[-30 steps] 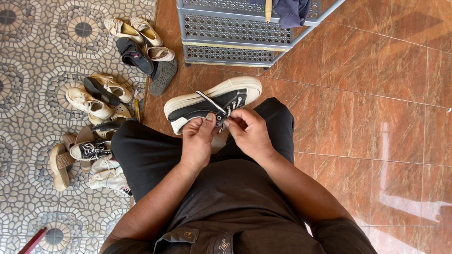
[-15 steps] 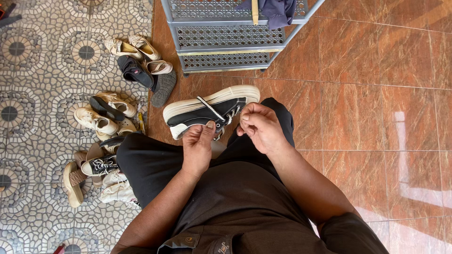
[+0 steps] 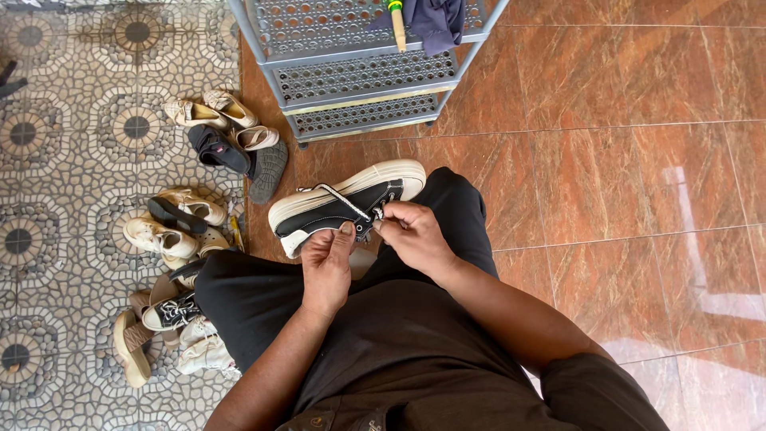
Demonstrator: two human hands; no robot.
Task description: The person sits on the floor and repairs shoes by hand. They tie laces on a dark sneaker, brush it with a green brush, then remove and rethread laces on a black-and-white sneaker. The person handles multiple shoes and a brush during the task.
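Note:
A black canvas sneaker (image 3: 343,206) with a thick cream sole lies on its side across my knees, sole facing away from me. My left hand (image 3: 325,267) pinches the sneaker's near edge at the lace area, thumb up. My right hand (image 3: 415,235) is closed on a white shoelace (image 3: 339,199) next to the eyelets, fingers curled. The two hands almost touch above my black trousers.
A grey perforated metal shoe rack (image 3: 359,72) stands ahead, with a dark cloth (image 3: 435,22) and a wooden handle on its top shelf. Several shoes and sandals (image 3: 183,231) lie piled at my left on the patterned tiles. Brown glossy tiles (image 3: 622,183) stretch to the right.
The view tilted so the rack and shoes sit lower in frame. My right hand has drawn closer to the left hand at the sneaker's laces.

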